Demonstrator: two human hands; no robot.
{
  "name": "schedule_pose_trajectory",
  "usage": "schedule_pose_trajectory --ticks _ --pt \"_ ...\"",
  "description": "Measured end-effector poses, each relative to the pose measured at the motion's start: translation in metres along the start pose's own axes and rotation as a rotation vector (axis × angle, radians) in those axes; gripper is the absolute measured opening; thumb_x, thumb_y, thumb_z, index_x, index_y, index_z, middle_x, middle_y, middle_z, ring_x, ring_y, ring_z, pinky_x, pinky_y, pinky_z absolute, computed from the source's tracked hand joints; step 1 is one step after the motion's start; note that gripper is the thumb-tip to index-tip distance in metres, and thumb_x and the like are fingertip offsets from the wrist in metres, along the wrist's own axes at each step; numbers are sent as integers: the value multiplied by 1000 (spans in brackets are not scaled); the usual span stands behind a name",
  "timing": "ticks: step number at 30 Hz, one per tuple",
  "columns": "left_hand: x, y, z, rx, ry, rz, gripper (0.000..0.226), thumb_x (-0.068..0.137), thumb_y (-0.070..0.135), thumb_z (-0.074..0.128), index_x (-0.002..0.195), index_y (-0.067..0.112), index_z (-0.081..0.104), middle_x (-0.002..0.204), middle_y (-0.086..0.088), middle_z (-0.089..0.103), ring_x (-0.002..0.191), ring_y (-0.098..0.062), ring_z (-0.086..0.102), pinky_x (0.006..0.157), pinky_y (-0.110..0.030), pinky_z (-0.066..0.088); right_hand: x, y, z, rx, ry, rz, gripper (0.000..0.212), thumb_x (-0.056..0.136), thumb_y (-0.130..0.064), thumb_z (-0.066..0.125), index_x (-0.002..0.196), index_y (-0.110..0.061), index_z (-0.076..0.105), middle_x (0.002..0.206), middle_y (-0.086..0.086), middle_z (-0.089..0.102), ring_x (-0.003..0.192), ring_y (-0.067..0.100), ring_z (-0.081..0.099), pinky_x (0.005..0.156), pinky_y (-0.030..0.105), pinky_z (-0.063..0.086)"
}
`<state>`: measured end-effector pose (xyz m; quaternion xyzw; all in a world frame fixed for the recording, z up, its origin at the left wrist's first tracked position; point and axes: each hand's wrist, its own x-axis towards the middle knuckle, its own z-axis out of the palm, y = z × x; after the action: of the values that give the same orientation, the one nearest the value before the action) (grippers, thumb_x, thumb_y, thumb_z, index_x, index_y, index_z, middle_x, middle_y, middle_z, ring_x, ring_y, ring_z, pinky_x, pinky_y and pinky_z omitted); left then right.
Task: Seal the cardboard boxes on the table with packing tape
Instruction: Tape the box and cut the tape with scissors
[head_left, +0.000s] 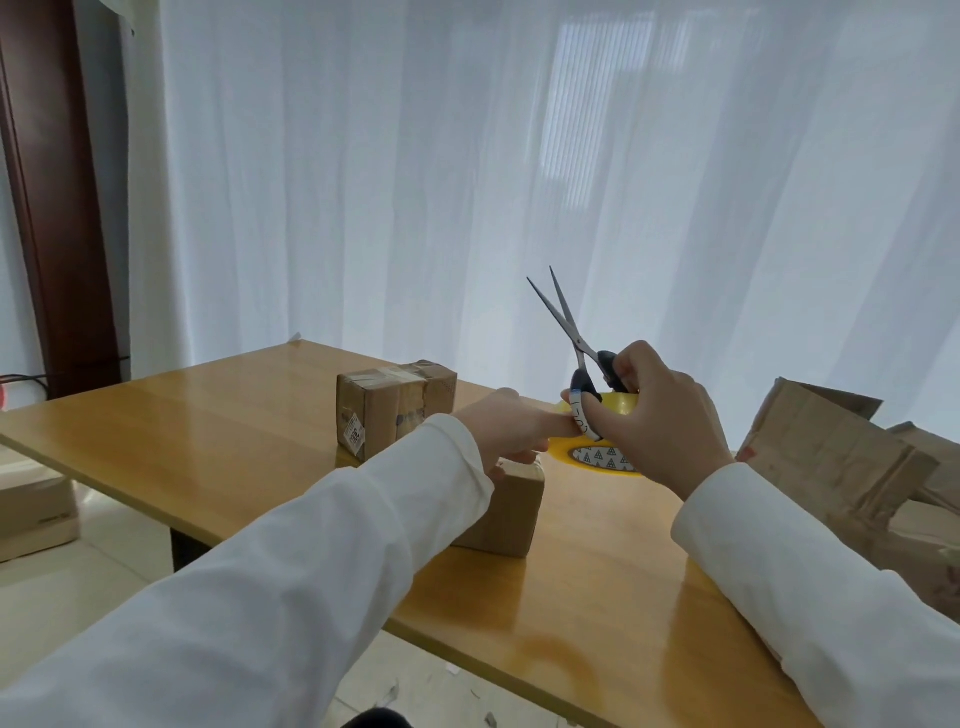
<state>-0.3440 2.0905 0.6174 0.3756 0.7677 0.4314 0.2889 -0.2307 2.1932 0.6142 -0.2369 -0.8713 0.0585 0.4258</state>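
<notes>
My right grip (660, 415) holds one pair of scissors (571, 332); my left grip (511, 428) pinches one tape roll (597, 452) above two cardboard boxes (395, 408) mid-desk (208, 441).

A yellow roll of tape (597, 447) is seen, its white core printed with small dark triangles, and the scissors (576, 338) above it are shown with grey metal blades and black handles, one handle wrapped in white marked with dark strokes. Both sleeves (311, 561) are white, as is the curtain (519, 182) behind, while the table (218, 431) is finished in glossy honey-coloured wood. The taped box (395, 405) is brown with a white printed label, the nearer box (509, 514) and flattened cartons (831, 467) are plain brown, and a dark reddish-brown frame (57, 208) is seen at the left.
</notes>
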Motion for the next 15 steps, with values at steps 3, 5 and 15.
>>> schedule_pose_trajectory --ticks 3,5,15 --pt "0 -2 4 -4 10 6 48 83 53 62 104 10 54 102 -1 60 84 -11 52 89 -37 41 -3 2 -1 22 9 9 44 80 -57 60 89 -16 46 74 -19 53 73 23 58 65 31 43" --pt "-1 -3 7 -13 6 5 50 84 54 60 106 10 53 103 -1 58 92 -14 51 94 -39 40 -4 3 -1 36 19 20 44 80 -57 59 89 -16 47 75 -18 54 74 22 58 65 31 43" --pt "-1 -5 13 125 -29 -17 68 86 60 48 125 4 51 123 -8 60 113 -23 56 99 -39 42 -12 8 4 80 15 71 41 81 -54 61 90 -15 49 73 -16 52 71 20 55 58 25 39"
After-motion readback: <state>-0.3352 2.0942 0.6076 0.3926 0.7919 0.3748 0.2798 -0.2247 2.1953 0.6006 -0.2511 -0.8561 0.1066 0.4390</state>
